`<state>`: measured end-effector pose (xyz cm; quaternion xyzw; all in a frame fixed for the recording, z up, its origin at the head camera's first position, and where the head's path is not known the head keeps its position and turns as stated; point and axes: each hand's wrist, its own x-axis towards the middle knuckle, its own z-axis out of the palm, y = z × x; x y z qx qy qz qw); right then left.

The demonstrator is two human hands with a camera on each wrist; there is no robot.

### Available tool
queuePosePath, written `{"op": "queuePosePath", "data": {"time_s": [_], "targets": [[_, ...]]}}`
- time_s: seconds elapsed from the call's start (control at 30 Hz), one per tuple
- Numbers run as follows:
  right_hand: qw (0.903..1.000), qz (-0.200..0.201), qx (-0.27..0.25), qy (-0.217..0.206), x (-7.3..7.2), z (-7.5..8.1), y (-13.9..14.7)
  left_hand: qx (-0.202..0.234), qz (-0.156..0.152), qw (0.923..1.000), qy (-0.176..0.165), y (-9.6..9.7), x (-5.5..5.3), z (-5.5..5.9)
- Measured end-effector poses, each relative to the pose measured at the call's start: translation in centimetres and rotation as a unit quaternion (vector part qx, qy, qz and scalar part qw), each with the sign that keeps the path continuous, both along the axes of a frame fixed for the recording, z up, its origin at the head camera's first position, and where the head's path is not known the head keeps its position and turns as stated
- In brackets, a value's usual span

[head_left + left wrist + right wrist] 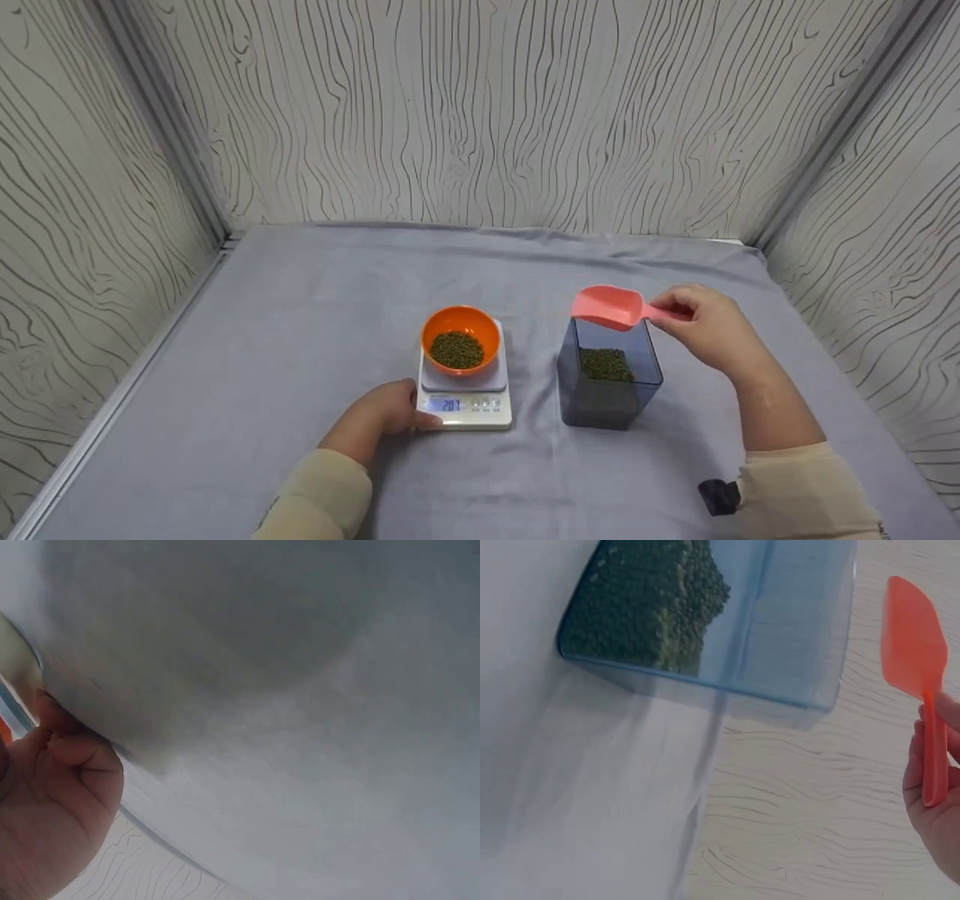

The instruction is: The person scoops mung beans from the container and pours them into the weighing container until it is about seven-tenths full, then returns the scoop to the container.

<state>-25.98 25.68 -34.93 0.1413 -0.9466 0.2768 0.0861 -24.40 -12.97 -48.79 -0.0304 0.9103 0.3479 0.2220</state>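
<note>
My right hand (pixel 709 322) grips the handle of a pink scoop (pixel 609 306), its bowl above the far rim of a translucent dark-blue container (pixel 611 409). Small green beans (pixel 606 364), which look like mung beans, lie inside the container. The right wrist view also shows the scoop (pixel 913 637) from below, fingers around its handle. My left hand (pixel 391 409) holds the left front corner of a white kitchen scale (pixel 487 421), thumb at the front edge beside the lit display. On the scale's plate sits an orange bowl (pixel 463 319) with more green beans (pixel 456 350) in it.
A grey-lavender cloth (pixel 300 315) covers the table, wrinkled along the back edge. Wood-grain-patterned panels (pixel 480 112) stand behind and on both sides, with metal rails (pixel 150 105) at the corners. A black object (pixel 720 497) sticks out beside the right sleeve.
</note>
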Motion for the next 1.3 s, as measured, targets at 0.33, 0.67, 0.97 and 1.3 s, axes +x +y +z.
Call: {"op": "queuePosePath", "data": {"time_s": [0.33,0.67,0.97,1.3], "targets": [[0.9928,0.056,0.103,-0.025,0.0,0.8,0.9,0.009,-0.012,0.9998,0.015,-0.2,0.0,-0.2],[0.9812,0.085,0.172,-0.020,-0.8,-1.3,-1.2,0.015,-0.010,0.9998,0.011,-0.2,-0.2,-0.5],[0.9680,0.062,0.238,-0.051,-1.2,-3.0,-3.4,0.016,-0.002,0.9999,-0.001,0.0,-0.1,-0.4],[0.9575,0.070,0.273,-0.062,-1.9,-4.3,-5.2,0.011,-0.008,0.9998,0.011,-0.1,0.1,0.0]]}}
